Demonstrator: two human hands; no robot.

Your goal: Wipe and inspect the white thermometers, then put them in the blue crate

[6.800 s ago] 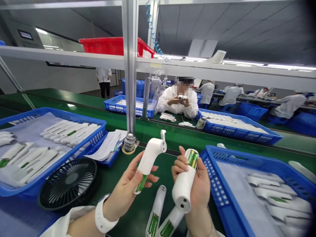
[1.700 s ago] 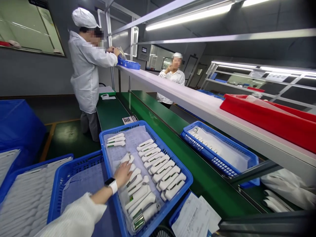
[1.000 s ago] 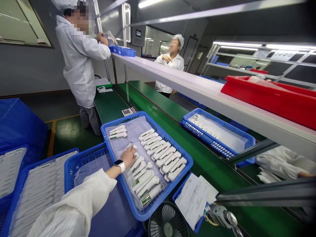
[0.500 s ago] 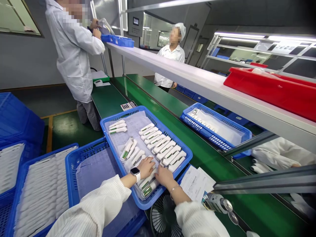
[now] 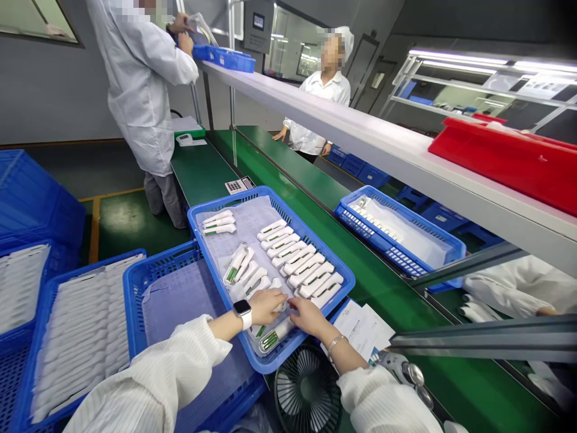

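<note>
In the head view, my left hand (image 5: 265, 307), with a watch on its wrist, is closed on a white handheld device (image 5: 281, 306), mostly covered by my fingers. My right hand (image 5: 310, 315) is beside it with curled fingers; what they grip is hidden. Both hands are over the near end of a blue basket (image 5: 252, 359) lined with pale sheeting. Under them lies a white device with green-and-gold parts at its clear end (image 5: 270, 341). A row of similar white devices (image 5: 300, 260) fills the right side, with a loose heap (image 5: 243, 269) on the left.
Blue baskets (image 5: 135, 313) stand to the left, one holding packed white pieces (image 5: 81, 337). A black fan (image 5: 308, 385) and papers (image 5: 360, 328) are near my right arm. Another basket (image 5: 401, 264) sits across the green belt, under a shelf (image 5: 360, 129). Two people in white coats stand beyond.
My hands have lifted slightly off the near devices, and a white device end now shows between them. The camera view has shifted a little. The far person's hand now rests on the green surface.
</note>
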